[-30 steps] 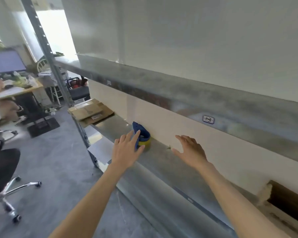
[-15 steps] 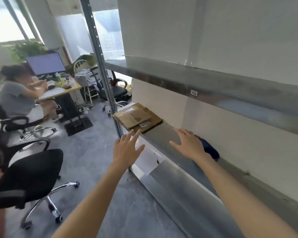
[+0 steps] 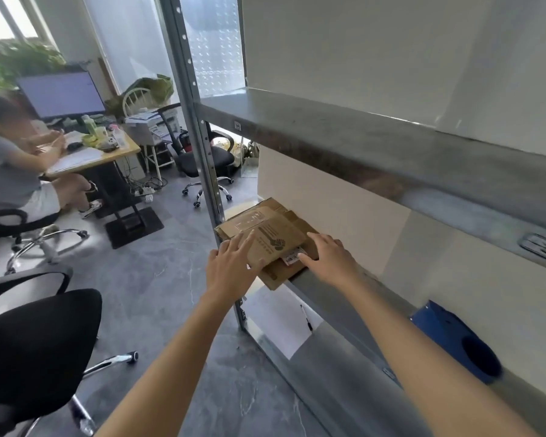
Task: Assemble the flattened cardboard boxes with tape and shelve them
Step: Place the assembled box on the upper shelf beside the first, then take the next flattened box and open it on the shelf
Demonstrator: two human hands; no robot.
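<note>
Cardboard boxes (image 3: 275,234), flattened, near corners under left hand (image 3: 230,269), right hand (image 3: 331,260)

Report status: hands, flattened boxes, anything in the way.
Left hand and right hand both open, resting on flattened boxes. Stack flat at shelf end, unassembled. Nothing blocking; blue tape dispenser aside, right.

I am holding my left arm (image 3: 177,351) and right arm (image 3: 404,342) outstretched, keeping the left hand (image 3: 230,269) flat with fingers spread and the right hand (image 3: 328,260) palm-down with fingers straight.
</note>
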